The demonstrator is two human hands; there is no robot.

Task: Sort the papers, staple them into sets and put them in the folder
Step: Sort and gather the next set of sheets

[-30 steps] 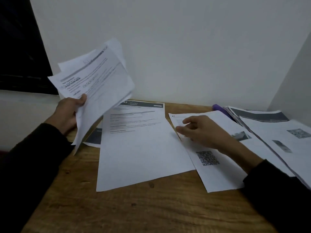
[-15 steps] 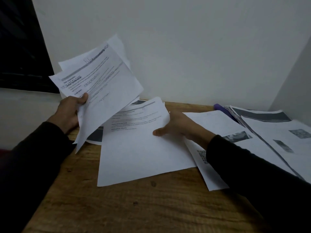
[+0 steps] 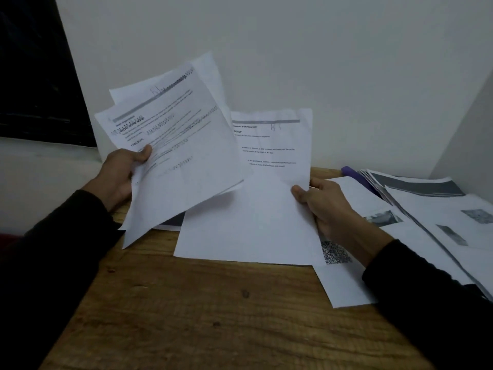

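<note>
L hand (image 3: 117, 174) has its grip clamped on a tilted sheaf of papers (image 3: 173, 156) above the worktop (image 3: 213, 316). R hand (image 3: 325, 206) pinches one printed sheet (image 3: 256, 209) at its right edge, lower edge resting on worktop. Other sheets (image 3: 440, 217) lie at right.

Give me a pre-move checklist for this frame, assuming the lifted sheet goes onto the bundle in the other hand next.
1. Left hand grips the bundle of papers, thumb on the top page: ok.
2. Right hand pinches the single sheet at its right edge: ok.
3. Single sheet fully off the wooden table: cannot tell; its top is raised, its lower edge looks near the wood.
4. Heading on the single sheet readable for sorting: ok, "SETUP" shows.
5. Bundle edges squared for stapling: not ok, the pages are fanned.
6. Stapler within reach: cannot tell; only a purple object shows behind the right-side stack of papers.
</note>
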